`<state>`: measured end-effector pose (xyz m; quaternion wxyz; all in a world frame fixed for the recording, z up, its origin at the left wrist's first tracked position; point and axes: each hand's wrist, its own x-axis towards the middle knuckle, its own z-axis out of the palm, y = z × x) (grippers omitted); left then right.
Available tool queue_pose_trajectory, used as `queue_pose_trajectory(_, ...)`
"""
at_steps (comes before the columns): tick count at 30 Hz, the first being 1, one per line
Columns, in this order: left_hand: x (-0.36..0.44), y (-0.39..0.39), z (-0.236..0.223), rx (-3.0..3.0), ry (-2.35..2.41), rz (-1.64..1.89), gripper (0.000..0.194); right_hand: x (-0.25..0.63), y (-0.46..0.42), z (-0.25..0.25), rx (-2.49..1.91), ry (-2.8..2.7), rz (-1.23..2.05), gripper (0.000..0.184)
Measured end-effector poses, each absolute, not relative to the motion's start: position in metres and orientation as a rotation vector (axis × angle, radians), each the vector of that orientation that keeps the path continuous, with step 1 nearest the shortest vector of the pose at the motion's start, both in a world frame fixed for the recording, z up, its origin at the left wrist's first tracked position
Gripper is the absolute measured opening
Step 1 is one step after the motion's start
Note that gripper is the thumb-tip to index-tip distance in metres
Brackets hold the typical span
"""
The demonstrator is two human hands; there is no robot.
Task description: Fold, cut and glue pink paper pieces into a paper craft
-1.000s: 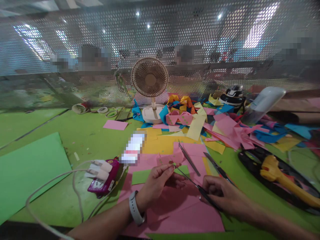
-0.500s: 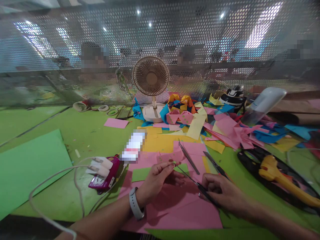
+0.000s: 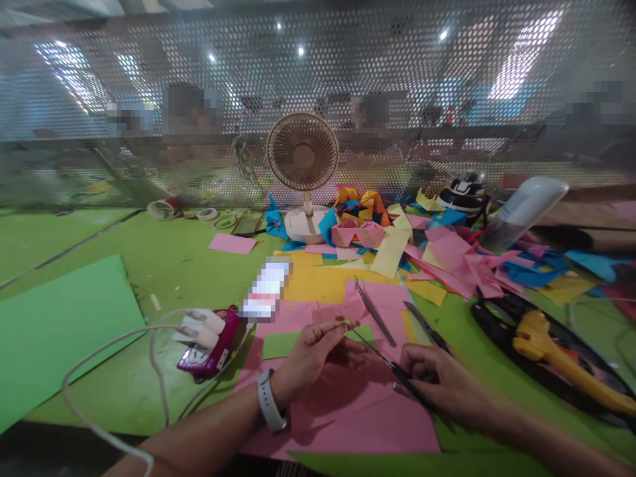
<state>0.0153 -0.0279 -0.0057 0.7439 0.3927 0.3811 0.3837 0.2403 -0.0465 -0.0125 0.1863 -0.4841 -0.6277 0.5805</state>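
My left hand [image 3: 322, 346], with a pale watch on its wrist, is closed in a pinch over the pink paper [image 3: 368, 424]. A tiny green scrap [image 3: 347, 323] shows at its fingertips; its exact form is too small to tell. My right hand [image 3: 430, 374] is closed around a slim black-handled tool [image 3: 405, 379]. The tool's thin metal end reaches left to my left fingertips; its exact kind is unclear. Just beyond my hands lie metal tweezers [image 3: 375, 311] with a bent tip and a craft knife [image 3: 427, 324]. A green paper strip [image 3: 281, 345] is partly behind my left hand.
A lit phone [image 3: 267, 290] and a purple power strip [image 3: 211, 351] with white chargers and cables lie left. A fan [image 3: 303, 156] stands before the perforated screen. Coloured paper scraps [image 3: 462, 255] heap up beyond. A yellow glue gun [image 3: 561, 358] rests in a black tray [image 3: 489, 324].
The camera view has shifted very slightly. My hands, the tool and the things on the table keep nearly the same places.
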Motion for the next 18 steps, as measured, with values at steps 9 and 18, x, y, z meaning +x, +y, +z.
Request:
queue_pose_trajectory(9, 0.0159, -0.0273, -0.0059, 0.872, 0.828, 0.837, 0.029, 0.2393, -0.0469, -0.0106, -1.331, -1.781, 1.624, 0.031)
queue_pose_trajectory(18, 0.0134, -0.0254, -0.0051, 0.993, 0.871, 0.783, 0.032, 0.2446, -0.0434, -0.0067, -1.376, -1.764, 1.556, 0.036)
